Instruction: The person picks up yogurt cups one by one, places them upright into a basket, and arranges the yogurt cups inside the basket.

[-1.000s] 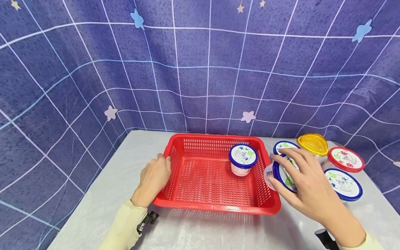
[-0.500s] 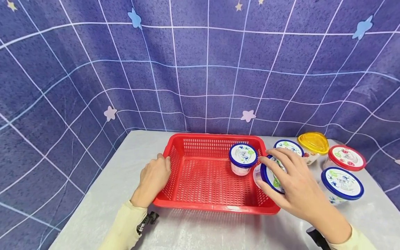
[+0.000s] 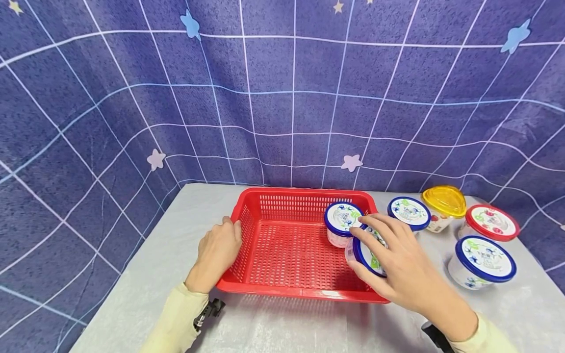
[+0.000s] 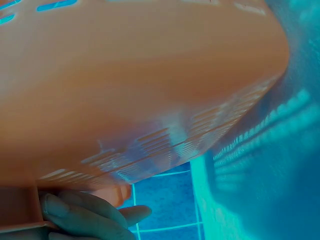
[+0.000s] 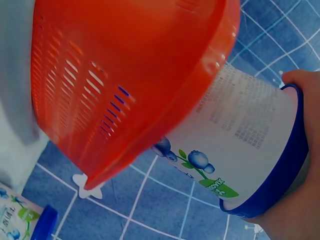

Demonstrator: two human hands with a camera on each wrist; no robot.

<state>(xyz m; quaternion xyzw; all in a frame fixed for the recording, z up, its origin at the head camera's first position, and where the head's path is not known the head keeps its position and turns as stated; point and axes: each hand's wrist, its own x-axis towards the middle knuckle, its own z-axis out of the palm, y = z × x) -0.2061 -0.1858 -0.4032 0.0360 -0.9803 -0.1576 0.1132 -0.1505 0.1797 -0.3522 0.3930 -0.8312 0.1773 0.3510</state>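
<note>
A red perforated plastic basket [image 3: 304, 292] stands on the table. My left hand [image 3: 218, 250] grips its left rim, and the left wrist view shows its fingers [image 4: 82, 210] curled beneath that rim. My right hand [image 3: 408, 267] holds a plastic tub [image 3: 374, 264] by its blue lid, fingers and thumb spread round the edge. This tub tilts over the basket's right side, its base pointing left; printed blueberries show on its wall [image 5: 200, 135] in the right wrist view. Inside the basket, a similar blue-lidded tub [image 3: 343, 218] stands upright at the right back.
Right of the basket stand two blue-lidded tubs, one behind [image 3: 409, 211] and one nearer [image 3: 483, 262]. A yellow-lidded tub [image 3: 443, 203] and a red-lidded tub [image 3: 492, 223] stand farther back. A star-patterned blue curtain [image 3: 282, 113] hangs behind the table [image 3: 282, 326].
My right hand has carried the tilted tub left, from outside the basket's right rim to over its inside. My left hand has stayed on the rim.
</note>
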